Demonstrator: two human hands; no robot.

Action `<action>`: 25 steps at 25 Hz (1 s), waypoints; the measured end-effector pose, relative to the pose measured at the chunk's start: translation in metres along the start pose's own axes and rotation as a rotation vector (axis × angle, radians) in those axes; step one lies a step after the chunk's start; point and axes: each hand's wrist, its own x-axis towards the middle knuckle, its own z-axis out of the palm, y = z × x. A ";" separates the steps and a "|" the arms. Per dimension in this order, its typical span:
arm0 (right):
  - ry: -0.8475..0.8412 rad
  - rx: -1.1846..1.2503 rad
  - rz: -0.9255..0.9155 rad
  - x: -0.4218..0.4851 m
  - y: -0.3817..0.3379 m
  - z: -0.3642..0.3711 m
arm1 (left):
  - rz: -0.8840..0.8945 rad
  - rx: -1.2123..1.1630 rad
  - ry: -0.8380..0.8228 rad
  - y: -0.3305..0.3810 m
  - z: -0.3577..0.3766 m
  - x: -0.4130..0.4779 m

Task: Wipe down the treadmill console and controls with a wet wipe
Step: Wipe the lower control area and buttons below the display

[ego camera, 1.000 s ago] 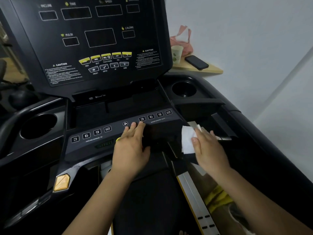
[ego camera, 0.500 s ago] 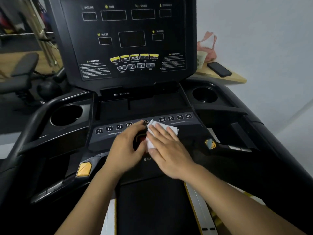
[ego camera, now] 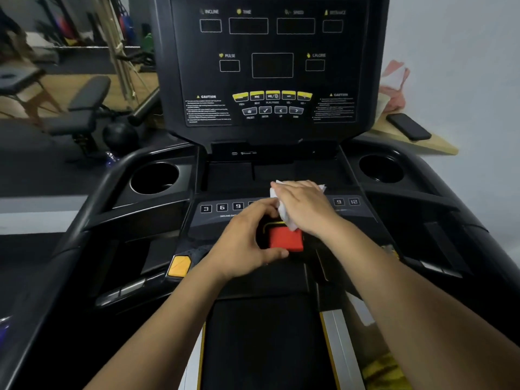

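Treadmill console (ego camera: 270, 66) is standing tall right behind the red button (ego camera: 285, 239), screens all sitting dark. Right hand (ego camera: 306, 206) is lying flat just above that button, fingers straight and together, pressing the wet wipe (ego camera: 284, 219) onto the number-key strip (ego camera: 222, 207). Left hand (ego camera: 242, 243) is curling round the button from its left, thumb under it, fingers arching over the top, clamping it. Wipe's edge is poking out just above the button

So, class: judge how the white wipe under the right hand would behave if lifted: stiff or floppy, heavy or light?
Probably floppy: the wipe bunches and creases under the right hand. Likely light: it looks a thin sheet. Its loose corner would probably droop.
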 end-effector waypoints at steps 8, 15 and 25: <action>0.007 0.179 -0.066 0.019 -0.051 0.017 | -0.198 -0.362 0.509 -0.007 0.001 0.003; 0.190 0.016 0.023 -0.029 0.061 -0.009 | -0.197 -0.438 0.478 -0.009 0.003 0.001; 0.048 -0.208 0.082 -0.070 0.006 0.031 | -0.253 -0.605 0.519 -0.005 0.002 0.009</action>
